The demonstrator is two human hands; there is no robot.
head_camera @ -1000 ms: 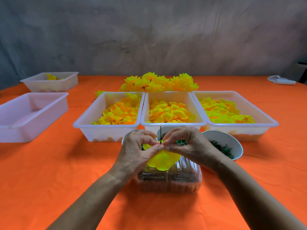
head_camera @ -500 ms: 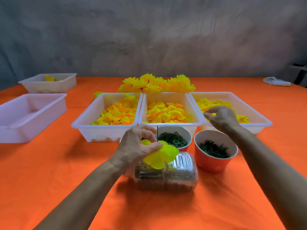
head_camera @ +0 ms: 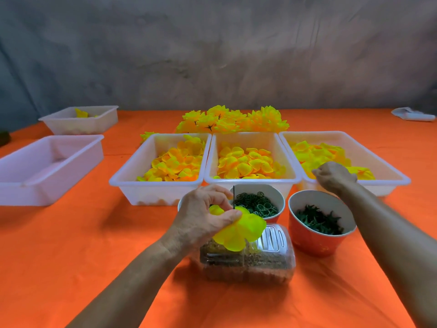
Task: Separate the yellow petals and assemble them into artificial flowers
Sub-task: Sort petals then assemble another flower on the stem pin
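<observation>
While three white trays (head_camera: 251,181) of yellow petals (head_camera: 246,163) line our orange worktop (head_camera: 71,245), two near cups hold green rings (head_camera: 256,204) and dark sprigs (head_camera: 318,221). Our left hand (head_camera: 203,217) pinches a half-built flower (head_camera: 241,229) and its thin stem (head_camera: 233,196). Our right hand (head_camera: 334,176), fingers curled, sits in the right tray; whatever it grips is hidden.

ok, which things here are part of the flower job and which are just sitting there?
In use: left hand pinching stem with yellow petals; right hand in right petal tray; ring cup; green-piece cup.
Idle: empty tray; far tray; white object.
</observation>
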